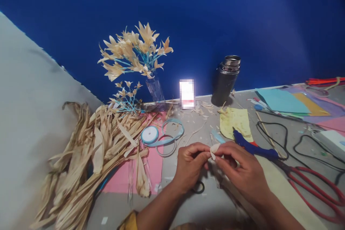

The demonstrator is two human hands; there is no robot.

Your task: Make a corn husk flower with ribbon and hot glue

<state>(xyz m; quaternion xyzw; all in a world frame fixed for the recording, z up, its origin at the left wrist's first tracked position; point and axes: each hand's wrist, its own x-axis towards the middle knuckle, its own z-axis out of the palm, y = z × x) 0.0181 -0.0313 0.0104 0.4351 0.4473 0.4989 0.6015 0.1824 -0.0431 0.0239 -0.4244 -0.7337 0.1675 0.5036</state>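
Observation:
Between the fingertips of both hands is a small pale piece of corn husk (214, 148), shaped like a petal. My left hand (192, 161) pinches its left edge with thumb and forefinger. From the other side, my right hand (239, 163) grips it the same way, its other fingers curled beneath. Just beyond the right hand lies a blue glue gun (254, 148) on its side. Red-handled scissors (315, 187) rest to the right of that wrist. A roll of light blue tape (150, 135) with a loose unwound strip lies beyond the left hand.
Dried corn husks (81, 165) heap on the left, partly over pink paper (121, 178). A clear vase (155, 91) holds husk flowers (134, 50) near the blue wall. An open dark flask (225, 82) stands at the back. Coloured sheets (283, 100) and a black cable (285, 133) lie right.

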